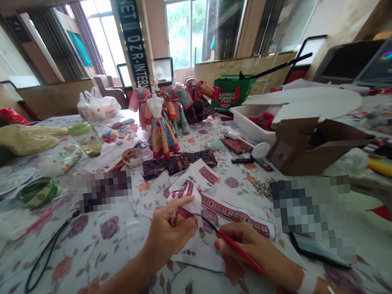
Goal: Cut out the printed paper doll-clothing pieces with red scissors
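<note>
Between the fingers of my left hand (171,225) is a small folded piece of white fabric (192,203) with a red patterned edge. My right hand (243,244) grips a slim red-handled tool (238,249) with a thin, dark, curved tip; its exact kind is hard to make out. That tip meets the fabric beside my left fingertips. Beneath and behind both hands lie white printed pieces, including a strip with a red and black patterned border (239,212). A dark patterned cloth (180,163) lies just beyond them.
Doll-size dresses on stands, one with a blue and orange skirt (162,134), stand at the back. On the right are a cardboard box (296,151), a white tray (252,125) and a dark flat device (320,250). Green tape (41,192) and a lidded jar (87,139) are left.
</note>
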Demonstrator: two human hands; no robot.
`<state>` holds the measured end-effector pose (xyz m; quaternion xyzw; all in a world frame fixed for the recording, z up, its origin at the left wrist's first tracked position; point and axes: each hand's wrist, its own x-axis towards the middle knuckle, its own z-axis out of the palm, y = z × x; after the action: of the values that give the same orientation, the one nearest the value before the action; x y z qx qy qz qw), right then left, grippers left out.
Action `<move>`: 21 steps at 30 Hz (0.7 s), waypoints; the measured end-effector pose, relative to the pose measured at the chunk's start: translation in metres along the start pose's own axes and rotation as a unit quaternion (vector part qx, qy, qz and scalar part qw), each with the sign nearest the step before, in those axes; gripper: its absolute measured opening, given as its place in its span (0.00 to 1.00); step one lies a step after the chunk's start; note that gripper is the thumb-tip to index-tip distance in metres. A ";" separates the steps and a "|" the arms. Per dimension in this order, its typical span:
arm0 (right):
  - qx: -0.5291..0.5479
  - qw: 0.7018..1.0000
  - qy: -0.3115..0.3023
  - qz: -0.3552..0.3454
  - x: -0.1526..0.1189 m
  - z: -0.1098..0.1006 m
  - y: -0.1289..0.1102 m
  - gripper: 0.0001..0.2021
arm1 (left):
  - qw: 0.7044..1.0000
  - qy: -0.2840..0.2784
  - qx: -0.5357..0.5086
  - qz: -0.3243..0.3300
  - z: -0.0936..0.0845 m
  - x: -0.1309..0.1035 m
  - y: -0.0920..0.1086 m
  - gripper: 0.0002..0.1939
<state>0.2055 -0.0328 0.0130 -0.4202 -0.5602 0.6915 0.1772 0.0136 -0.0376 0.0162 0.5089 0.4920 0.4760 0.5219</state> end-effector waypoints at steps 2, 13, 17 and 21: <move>-0.001 1.000 -0.003 -0.003 0.000 0.000 0.001 0.22 | 1.000 0.007 -0.026 -0.016 -0.001 0.001 0.001 0.24; 0.051 0.994 -0.085 -0.043 0.000 -0.003 -0.006 0.25 | 0.987 -0.073 -0.120 -0.077 0.006 -0.001 -0.012 0.24; 0.106 0.984 -0.141 -0.013 0.003 -0.002 -0.001 0.23 | 0.970 -0.075 -0.194 -0.124 0.008 -0.003 -0.016 0.17; 0.253 0.965 -0.067 -0.030 0.010 -0.007 0.003 0.20 | 0.950 -0.028 -0.277 -0.138 0.003 0.003 -0.012 0.15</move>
<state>0.2055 -0.0222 0.0063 -0.2972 -0.3898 0.8319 0.2601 0.0171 -0.0352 0.0041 0.2843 0.3912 0.5031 0.7162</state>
